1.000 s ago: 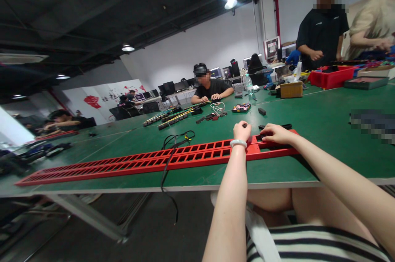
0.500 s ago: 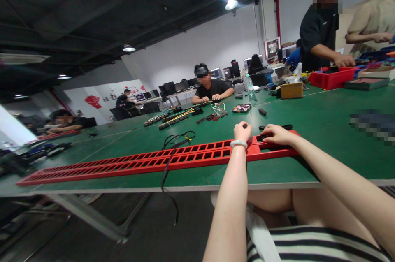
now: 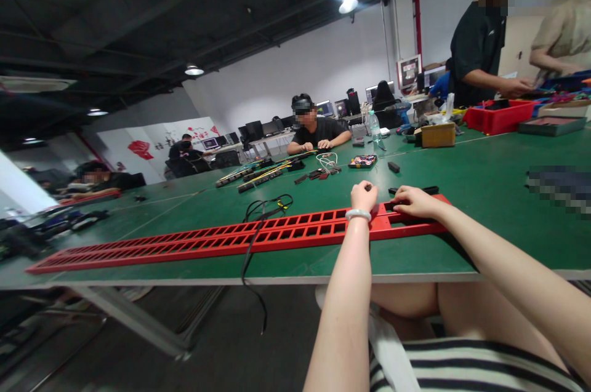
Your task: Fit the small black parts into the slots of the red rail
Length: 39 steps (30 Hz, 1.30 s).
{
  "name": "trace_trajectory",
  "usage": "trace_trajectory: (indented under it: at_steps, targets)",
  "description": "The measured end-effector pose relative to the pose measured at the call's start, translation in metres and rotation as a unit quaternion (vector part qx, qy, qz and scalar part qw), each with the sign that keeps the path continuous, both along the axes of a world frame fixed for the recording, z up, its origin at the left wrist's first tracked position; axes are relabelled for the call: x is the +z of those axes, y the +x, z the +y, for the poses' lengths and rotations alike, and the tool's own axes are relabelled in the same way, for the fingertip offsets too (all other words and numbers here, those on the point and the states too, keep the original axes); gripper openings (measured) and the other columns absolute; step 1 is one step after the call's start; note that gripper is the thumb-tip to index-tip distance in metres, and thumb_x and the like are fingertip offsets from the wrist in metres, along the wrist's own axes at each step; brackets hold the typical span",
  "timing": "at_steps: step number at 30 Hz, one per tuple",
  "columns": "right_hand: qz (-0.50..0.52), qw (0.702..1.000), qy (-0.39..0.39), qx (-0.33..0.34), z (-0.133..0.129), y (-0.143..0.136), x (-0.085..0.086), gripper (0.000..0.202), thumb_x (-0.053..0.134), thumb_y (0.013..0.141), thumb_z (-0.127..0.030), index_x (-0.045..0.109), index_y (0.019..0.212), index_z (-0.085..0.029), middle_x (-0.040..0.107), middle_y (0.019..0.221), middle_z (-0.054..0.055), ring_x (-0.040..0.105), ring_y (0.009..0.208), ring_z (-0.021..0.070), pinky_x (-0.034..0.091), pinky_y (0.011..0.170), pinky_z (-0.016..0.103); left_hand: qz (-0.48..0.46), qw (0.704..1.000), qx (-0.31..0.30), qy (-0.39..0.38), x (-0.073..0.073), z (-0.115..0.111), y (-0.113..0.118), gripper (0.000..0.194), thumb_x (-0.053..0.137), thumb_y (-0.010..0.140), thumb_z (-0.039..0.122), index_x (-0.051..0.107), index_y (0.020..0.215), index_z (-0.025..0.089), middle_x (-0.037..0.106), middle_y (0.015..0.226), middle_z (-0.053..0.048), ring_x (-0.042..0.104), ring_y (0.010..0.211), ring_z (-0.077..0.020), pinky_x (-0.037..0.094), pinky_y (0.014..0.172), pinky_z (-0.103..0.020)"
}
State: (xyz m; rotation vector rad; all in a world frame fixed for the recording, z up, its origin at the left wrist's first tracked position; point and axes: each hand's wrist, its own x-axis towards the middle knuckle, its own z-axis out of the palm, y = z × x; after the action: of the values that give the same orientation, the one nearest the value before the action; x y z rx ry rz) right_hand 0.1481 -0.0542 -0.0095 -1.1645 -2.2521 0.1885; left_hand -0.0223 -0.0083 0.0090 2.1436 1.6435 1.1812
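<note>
A long red slotted frame [image 3: 295,233] lies across the near side of the green table. Over its right part, my left hand [image 3: 364,196], with a pale bangle at the wrist, is closed. A small dark spot shows between its fingers, too small to name. My right hand [image 3: 418,202] reaches over the frame's right end, its fingers bent and pinched at a small black part [image 3: 392,207] in the frame's opening. What lies under the fingers is partly hidden. Behind this hand rests a slim black piece [image 3: 430,190].
A black cable [image 3: 249,256] crosses the frame and hangs over the table edge. Farther back are power strips with yellow wires [image 3: 261,180], a white cable [image 3: 327,161], a water bottle [image 3: 373,127] and a red bin [image 3: 498,117]. A person [image 3: 318,127] sits opposite; others stand at right.
Both my hands keep nearly the same place and grip. The view shifts slightly. At the right, the standing person's hand has moved from the red bin to farther right.
</note>
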Motion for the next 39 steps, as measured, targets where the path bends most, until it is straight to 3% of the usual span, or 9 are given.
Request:
trace_trajectory:
  at_steps: [8, 13, 18, 22, 34, 37, 39]
  targets:
    - [-0.045, 0.998, 0.033, 0.006, -0.003, -0.001, 0.001, 0.028, 0.047, 0.076, -0.032, 0.067, 0.088, -0.015, 0.055, 0.087, 0.011, 0.051, 0.084, 0.0203, 0.041, 0.079, 0.032, 0.063, 0.998, -0.004, 0.028, 0.005, -0.008, 0.0, 0.015, 0.049, 0.071, 0.026, 0.061, 0.077, 0.018, 0.056, 0.078, -0.004, 0.051, 0.073, -0.0134, 0.04, 0.072, -0.024]
    - [-0.018, 0.999, 0.025, 0.009, -0.004, -0.002, 0.001, 0.027, 0.047, 0.076, -0.03, 0.066, 0.09, -0.016, 0.056, 0.087, 0.01, 0.053, 0.081, 0.0188, 0.042, 0.077, 0.03, 0.143, 0.981, -0.069, 0.109, 0.008, -0.02, 0.005, 0.015, 0.048, 0.073, 0.027, 0.058, 0.08, 0.019, 0.05, 0.082, -0.004, 0.05, 0.073, -0.0122, 0.04, 0.071, -0.022]
    - [0.07, 0.995, 0.056, -0.05, -0.004, -0.002, 0.002, 0.03, 0.051, 0.073, -0.029, 0.061, 0.098, -0.015, 0.058, 0.09, 0.009, 0.054, 0.083, 0.0184, 0.042, 0.077, 0.03, 0.195, 0.968, -0.133, 0.085, 0.011, -0.028, 0.008, 0.017, 0.05, 0.073, 0.028, 0.058, 0.085, 0.02, 0.048, 0.082, -0.003, 0.05, 0.073, -0.0122, 0.04, 0.071, -0.022]
    - [0.132, 0.988, 0.059, -0.049, -0.005, -0.003, 0.005, 0.04, 0.054, 0.07, -0.031, 0.054, 0.106, -0.015, 0.058, 0.095, 0.009, 0.055, 0.081, 0.0178, 0.044, 0.073, 0.029, 0.202, 0.964, -0.16, 0.068, 0.013, -0.032, 0.009, 0.021, 0.053, 0.071, 0.027, 0.058, 0.09, 0.019, 0.049, 0.084, -0.003, 0.05, 0.076, -0.0135, 0.041, 0.071, -0.023]
    - [0.153, 0.986, 0.022, -0.07, -0.004, -0.006, 0.007, 0.044, 0.06, 0.064, -0.041, 0.055, 0.1, -0.015, 0.059, 0.087, 0.008, 0.055, 0.071, 0.0166, 0.045, 0.064, 0.028, 0.185, 0.96, -0.2, 0.071, 0.014, -0.035, 0.011, 0.022, 0.052, 0.07, 0.019, 0.057, 0.092, 0.018, 0.051, 0.085, -0.005, 0.051, 0.079, -0.0148, 0.041, 0.074, -0.024]
    - [0.172, 0.979, 0.055, -0.095, -0.016, -0.01, 0.02, 0.039, 0.06, 0.064, -0.039, 0.057, 0.095, -0.015, 0.059, 0.084, 0.008, 0.053, 0.074, 0.0192, 0.043, 0.068, 0.031, 0.181, 0.964, -0.186, 0.064, 0.014, -0.035, 0.011, 0.021, 0.053, 0.071, 0.023, 0.057, 0.091, 0.018, 0.052, 0.085, -0.005, 0.051, 0.078, -0.0143, 0.041, 0.074, -0.024]
    - [0.233, 0.959, 0.075, -0.143, -0.041, -0.02, 0.028, 0.027, 0.056, 0.068, -0.035, 0.059, 0.086, -0.016, 0.059, 0.079, 0.009, 0.052, 0.073, 0.0204, 0.041, 0.069, 0.033, 0.174, 0.968, -0.172, 0.061, 0.014, -0.034, 0.011, 0.022, 0.055, 0.07, 0.03, 0.058, 0.089, 0.018, 0.052, 0.083, -0.004, 0.051, 0.077, -0.0143, 0.041, 0.073, -0.024]
